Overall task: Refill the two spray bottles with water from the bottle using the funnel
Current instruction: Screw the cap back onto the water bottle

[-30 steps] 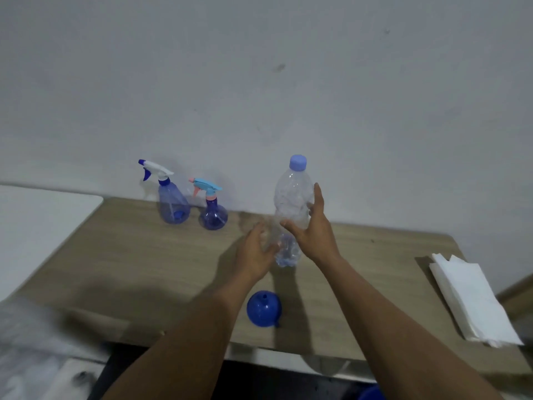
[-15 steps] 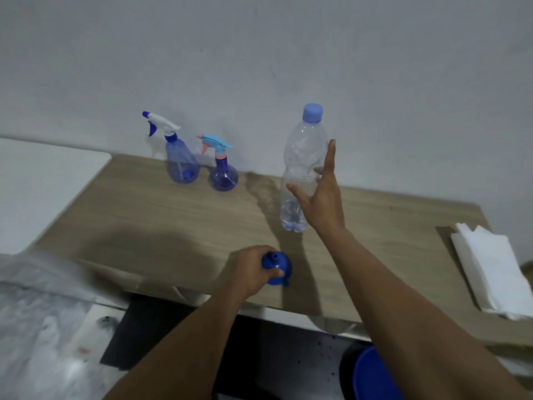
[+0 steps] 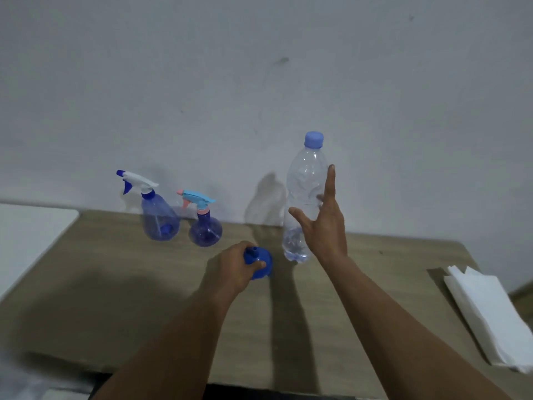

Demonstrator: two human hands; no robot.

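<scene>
A clear water bottle (image 3: 302,192) with a pale blue cap stands upright on the wooden table (image 3: 115,284), a little water in its base. My right hand (image 3: 326,226) is spread open just in front of it, fingers apart, not gripping. My left hand (image 3: 233,267) is closed on the blue funnel (image 3: 261,264), spout up, on or just above the table. Two blue spray bottles stand by the wall: one with a white and blue trigger (image 3: 157,217), one rounder with a light blue and pink trigger (image 3: 204,226).
A stack of white paper napkins (image 3: 490,316) lies at the table's right edge. A white surface (image 3: 31,238) adjoins the table on the left. A plain grey wall rises right behind the bottles.
My left hand dropped from beside the water bottle to the funnel and took hold of it, then carried it away from the front edge. My right hand stays open by the bottle.
</scene>
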